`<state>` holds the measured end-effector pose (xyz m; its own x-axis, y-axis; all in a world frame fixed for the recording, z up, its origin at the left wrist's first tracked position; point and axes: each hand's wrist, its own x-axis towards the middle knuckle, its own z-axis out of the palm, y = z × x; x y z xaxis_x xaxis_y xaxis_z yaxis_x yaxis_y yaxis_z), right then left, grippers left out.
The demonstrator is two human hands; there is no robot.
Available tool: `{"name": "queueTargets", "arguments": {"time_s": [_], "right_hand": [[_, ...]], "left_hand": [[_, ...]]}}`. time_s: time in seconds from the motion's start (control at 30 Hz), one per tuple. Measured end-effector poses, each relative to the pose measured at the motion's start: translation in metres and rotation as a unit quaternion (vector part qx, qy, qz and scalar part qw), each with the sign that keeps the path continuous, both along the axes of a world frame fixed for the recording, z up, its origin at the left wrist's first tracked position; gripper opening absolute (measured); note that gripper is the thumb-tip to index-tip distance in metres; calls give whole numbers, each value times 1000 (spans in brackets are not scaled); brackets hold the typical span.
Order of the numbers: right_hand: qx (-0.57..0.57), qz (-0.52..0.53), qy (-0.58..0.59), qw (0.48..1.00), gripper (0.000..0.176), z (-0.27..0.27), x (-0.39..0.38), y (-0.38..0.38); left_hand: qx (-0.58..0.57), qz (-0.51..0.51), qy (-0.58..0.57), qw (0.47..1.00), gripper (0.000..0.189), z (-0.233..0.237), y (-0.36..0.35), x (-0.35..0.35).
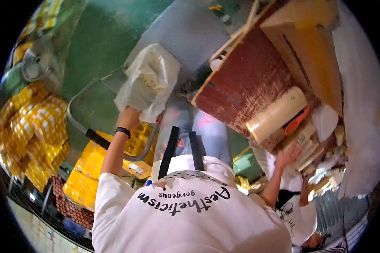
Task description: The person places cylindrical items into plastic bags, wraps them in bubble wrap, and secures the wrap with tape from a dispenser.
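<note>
The left hand (pixel 130 117) has its fingers gripping the near edge of a bag (pixel 150 80). The rest of the pale, see-through film spreads forward from those fingers; the grip is probably at the edge because thin film gives a hand little else to catch. Whether the bag contains anything cannot be told.

To the left of these fingers curves a metal bar (pixel 74 97) with a black sleeve (pixel 98 139), perhaps a cart's handle. Nearer the body than the fingers lie yellow packages (pixel 82 181); further out to the left, a yellow checked heap (pixel 38 130) sits bunched together, likely to save room.

The right hand (pixel 286 157) has its fingers spread beside packets (pixel 304 138) on the tabletop (pixel 236 86); whether they touch cannot be made out, and no grasp shows. Just forward of those fingers, a roll (pixel 276 114) lies on its side next to an orange thing (pixel 297 121), seemingly both kept within easy reach. Beyond them is a cardboard box (pixel 308 55). On the body side of the right fingers, a co-worker (pixel 299 221) is partly in view.
</note>
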<state>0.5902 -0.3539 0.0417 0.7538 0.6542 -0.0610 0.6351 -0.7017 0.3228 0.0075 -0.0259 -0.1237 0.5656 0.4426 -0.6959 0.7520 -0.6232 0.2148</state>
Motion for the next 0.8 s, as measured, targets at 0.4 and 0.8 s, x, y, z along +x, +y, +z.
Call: {"name": "queueTargets", "arguments": {"time_s": [0.4, 0.8], "right_hand": [[143, 84, -95, 982, 32, 54, 41, 101], [-127, 270, 542, 786, 50, -249, -425, 361]], "left_hand": [[152, 34, 62, 986, 13, 28, -18, 9], [97, 95, -18, 991, 14, 68, -4, 31]]}}
